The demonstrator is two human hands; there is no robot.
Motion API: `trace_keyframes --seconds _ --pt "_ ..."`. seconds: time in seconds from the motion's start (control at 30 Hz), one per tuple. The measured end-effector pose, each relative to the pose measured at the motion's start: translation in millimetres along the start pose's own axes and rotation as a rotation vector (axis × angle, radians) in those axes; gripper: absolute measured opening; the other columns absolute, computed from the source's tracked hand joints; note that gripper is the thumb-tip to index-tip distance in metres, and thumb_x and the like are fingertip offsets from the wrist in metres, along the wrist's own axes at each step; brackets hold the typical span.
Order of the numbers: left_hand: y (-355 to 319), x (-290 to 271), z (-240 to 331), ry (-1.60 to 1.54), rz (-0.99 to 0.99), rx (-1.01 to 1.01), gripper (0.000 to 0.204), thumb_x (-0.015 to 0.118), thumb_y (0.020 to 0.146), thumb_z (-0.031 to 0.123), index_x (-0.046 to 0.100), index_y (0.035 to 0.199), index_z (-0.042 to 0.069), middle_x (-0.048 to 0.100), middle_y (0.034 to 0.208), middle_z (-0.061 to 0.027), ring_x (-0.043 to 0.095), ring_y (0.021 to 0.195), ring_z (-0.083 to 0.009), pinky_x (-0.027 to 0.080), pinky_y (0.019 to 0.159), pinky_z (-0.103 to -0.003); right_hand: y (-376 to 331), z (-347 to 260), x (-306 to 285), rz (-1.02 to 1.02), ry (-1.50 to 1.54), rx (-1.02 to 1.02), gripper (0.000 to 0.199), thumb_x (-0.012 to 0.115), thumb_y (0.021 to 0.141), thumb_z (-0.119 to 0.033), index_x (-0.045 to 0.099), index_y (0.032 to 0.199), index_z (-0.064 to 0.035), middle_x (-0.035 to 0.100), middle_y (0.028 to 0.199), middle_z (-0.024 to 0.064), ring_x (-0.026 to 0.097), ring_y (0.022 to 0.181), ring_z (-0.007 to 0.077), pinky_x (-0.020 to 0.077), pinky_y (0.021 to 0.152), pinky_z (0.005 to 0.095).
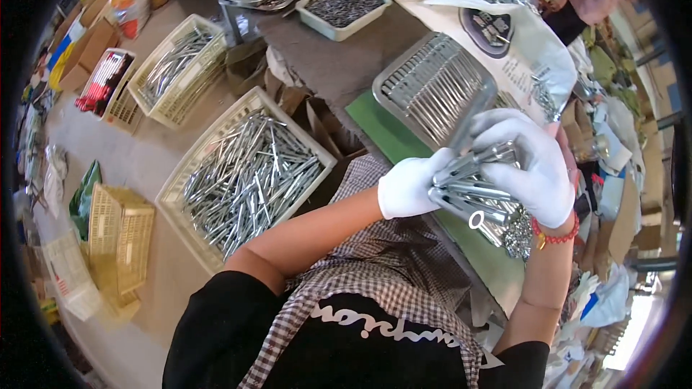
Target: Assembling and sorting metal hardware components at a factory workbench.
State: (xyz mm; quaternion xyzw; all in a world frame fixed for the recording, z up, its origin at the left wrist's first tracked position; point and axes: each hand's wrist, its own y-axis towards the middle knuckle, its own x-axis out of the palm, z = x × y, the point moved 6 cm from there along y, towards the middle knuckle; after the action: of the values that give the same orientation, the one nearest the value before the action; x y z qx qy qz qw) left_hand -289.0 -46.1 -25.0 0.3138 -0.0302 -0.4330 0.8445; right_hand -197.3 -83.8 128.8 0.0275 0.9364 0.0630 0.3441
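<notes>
Green mat [382,126]; gloved hands [530,166] hide metal bundle [472,187] ends.

Concrete floor [155,151], pale, daylit from upper left. On it: cream plastic crates [176,68], one with red-handled items [104,83], an empty yellow basket [119,234] tipped on its side. Cardboard boxes [83,47] stacked along far edge. Grey worktable [339,65] with green mat [382,130]; white tray [344,7] at its far end.
</notes>
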Motion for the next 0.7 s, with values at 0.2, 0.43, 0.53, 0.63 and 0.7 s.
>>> trace_keyframes --seconds 0.2,0.43,0.53,0.63,0.7 --pt "-7 -9 -5 -0.001 -0.006 -0.106 0.036 0.063 0.076 0.012 0.044 0.107 0.01 0.058 0.073 -0.0099 0.06 0.065 -0.0359 0.049 0.059 -0.042 51 43 -19 0.11 -0.071 -0.017 0.032 0.058 0.086 -0.023 0.065 0.111 -0.0039 0.065 0.108 0.013 0.061 0.101 0.0232 0.0454 0.093 0.0345" --pt "-8 -5 -16 -0.06 0.005 -0.1 0.071 0.075 0.073 0.017 0.037 0.132 0.004 0.064 0.091 -0.0172 0.064 0.08 -0.038 0.053 0.07 -0.039 128 171 6 0.157 -0.826 0.29 0.03 0.061 0.085 -0.027 0.068 0.109 -0.0096 0.065 0.111 0.0164 0.06 0.105 0.0318 0.0462 0.092 0.0387" --pt "-6 -9 -12 -0.131 -0.043 -0.23 0.079 0.076 0.072 0.015 0.033 0.138 0.002 0.065 0.102 -0.0159 0.066 0.089 -0.0324 0.052 0.078 -0.036 136 175 8 0.234 -0.769 0.299 0.027 0.066 0.081 -0.026 0.069 0.101 -0.0091 0.067 0.103 0.015 0.063 0.099 0.0307 0.0483 0.088 0.0394" --pt "-8 -9 -15 -0.218 0.025 -0.269 0.064 0.075 0.072 0.012 0.045 0.127 0.001 0.065 0.104 -0.0132 0.065 0.091 -0.0257 0.051 0.08 -0.034 139 175 7 0.285 -0.773 0.357 0.027 0.071 0.077 -0.027 0.069 0.096 -0.0085 0.068 0.098 0.0145 0.064 0.093 0.0309 0.0496 0.083 0.0405" --pt "-10 -7 -19 -0.286 0.086 -0.27 0.048 0.075 0.072 0.01 0.056 0.116 0.001 0.065 0.101 -0.011 0.063 0.089 -0.0217 0.05 0.079 -0.033 140 176 7 0.246 -0.732 0.341 0.027 0.071 0.077 -0.026 0.069 0.096 -0.0083 0.068 0.099 0.0148 0.064 0.094 0.0309 0.0495 0.084 0.0399"
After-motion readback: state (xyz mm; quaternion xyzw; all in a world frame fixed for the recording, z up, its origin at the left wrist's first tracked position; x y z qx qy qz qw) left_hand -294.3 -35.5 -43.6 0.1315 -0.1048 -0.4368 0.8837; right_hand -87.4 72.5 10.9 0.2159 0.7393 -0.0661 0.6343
